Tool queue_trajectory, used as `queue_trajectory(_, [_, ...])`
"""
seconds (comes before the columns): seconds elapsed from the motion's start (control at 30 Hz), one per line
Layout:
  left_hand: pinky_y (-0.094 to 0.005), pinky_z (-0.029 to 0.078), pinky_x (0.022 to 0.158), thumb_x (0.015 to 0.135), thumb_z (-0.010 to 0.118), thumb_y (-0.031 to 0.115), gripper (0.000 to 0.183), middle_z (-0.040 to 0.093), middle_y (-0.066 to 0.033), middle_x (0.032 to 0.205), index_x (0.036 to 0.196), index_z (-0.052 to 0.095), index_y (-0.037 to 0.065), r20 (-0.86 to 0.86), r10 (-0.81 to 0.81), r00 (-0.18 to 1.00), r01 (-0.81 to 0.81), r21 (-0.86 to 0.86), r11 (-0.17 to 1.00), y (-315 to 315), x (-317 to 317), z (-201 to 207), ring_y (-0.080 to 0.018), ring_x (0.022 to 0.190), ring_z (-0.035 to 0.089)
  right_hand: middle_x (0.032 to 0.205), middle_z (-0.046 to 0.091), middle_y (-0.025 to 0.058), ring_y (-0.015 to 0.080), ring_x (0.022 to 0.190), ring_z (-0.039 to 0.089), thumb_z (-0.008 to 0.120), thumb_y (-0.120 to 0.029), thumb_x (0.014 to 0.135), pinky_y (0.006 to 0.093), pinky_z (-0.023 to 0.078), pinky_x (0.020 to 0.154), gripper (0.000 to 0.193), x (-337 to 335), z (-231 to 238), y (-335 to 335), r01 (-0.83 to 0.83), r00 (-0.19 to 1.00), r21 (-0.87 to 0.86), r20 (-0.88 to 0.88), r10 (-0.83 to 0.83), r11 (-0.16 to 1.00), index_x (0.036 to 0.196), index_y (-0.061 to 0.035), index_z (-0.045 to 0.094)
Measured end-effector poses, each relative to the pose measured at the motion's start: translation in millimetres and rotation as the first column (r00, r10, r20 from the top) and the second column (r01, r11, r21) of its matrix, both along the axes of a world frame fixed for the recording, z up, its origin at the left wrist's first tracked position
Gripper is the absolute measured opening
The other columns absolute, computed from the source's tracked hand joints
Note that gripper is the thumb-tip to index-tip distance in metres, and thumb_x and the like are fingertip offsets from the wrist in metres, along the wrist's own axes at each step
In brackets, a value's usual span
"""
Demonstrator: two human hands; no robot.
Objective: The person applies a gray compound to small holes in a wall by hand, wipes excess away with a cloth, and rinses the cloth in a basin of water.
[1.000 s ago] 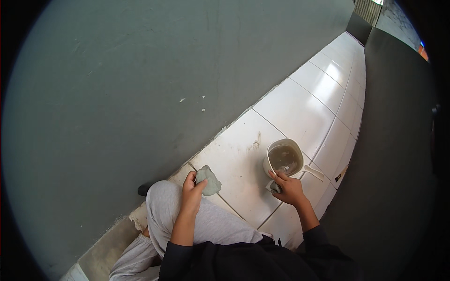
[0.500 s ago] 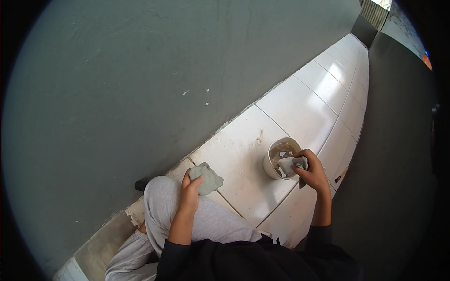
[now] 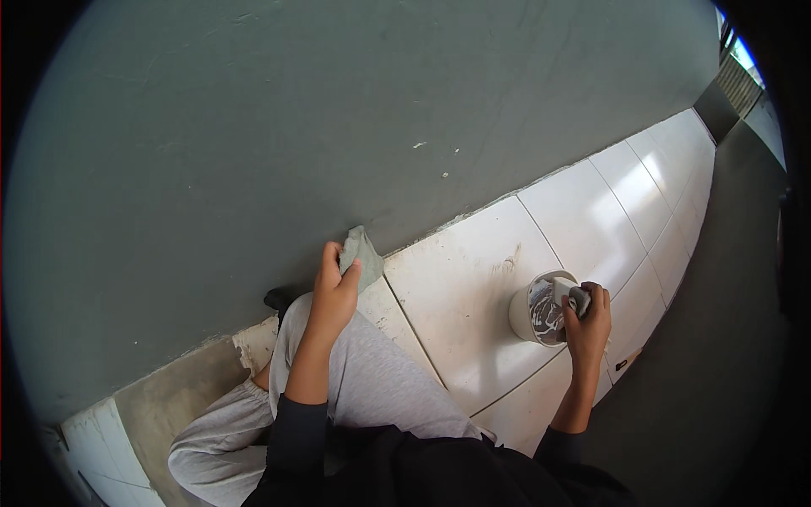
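My left hand [image 3: 336, 283] is closed around a flat grey-green rag [image 3: 363, 252], held up beside the foot of the grey wall. Whether the rag touches the wall I cannot tell. To the right, my right hand [image 3: 590, 325] grips a white flat-bladed scraper [image 3: 561, 292] at the rim of a cream bucket [image 3: 521, 314]. White paste [image 3: 545, 314] streaks the inside of that bucket. Something grey and crumpled, like cloth, shows between the right fingers around the scraper's handle end. Part of the blade dips inside the bucket.
A tall dark-grey wall [image 3: 236, 152] rises along the left and far side, with a few pale specks. White tiles [image 3: 465, 279] form a ledge running to the far right. A dark-grey surface [image 3: 701, 363] borders its right side. My legs in grey trousers [image 3: 380, 372] rest on the near end.
My left hand has moved forward with the rag, from above my knee toward the wall's foot. My right hand stays at the bucket with the scraper. The whole view has shifted and turned slightly.
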State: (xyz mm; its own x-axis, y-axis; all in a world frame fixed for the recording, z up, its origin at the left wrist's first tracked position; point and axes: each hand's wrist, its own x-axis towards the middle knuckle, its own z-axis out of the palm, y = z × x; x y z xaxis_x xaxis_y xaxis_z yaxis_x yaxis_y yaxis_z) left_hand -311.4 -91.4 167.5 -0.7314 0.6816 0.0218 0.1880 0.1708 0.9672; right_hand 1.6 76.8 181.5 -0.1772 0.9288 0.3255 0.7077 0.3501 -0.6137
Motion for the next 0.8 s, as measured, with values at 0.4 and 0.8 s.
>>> queue_trajectory(0.4, [-0.0293,0.041,0.064,0.089,0.051,0.008,0.013,0.049,-0.0079,0.074,0.091,0.040,0.002,-0.068,0.080,0.994,-0.076,0.059,0.995,-4,-17,-15,-0.0164,0.067,0.047,0.094,0.049,0.0109,0.0303,0.074,0.057,0.076,-0.011,0.060,0.0387,0.051,0.058,0.050,-151,-134,-74,-0.670,0.672,-0.098,0.341,0.657,0.736,0.102,-0.0095,0.051])
queue_trajectory(0.8, [-0.0241,0.040,0.078,0.086,0.054,0.002,0.012,0.051,-0.0058,0.085,0.094,0.046,0.000,-0.109,0.098,0.989,-0.095,0.033,0.995,-8,-14,-8,-0.0115,0.083,0.048,0.093,0.049,0.0101,0.0273,0.067,0.060,0.070,-0.014,0.066,0.0392,0.050,0.051,0.037,-192,-118,-56,-0.652,0.641,-0.149,0.417,0.645,0.743,0.098,-0.0139,0.052])
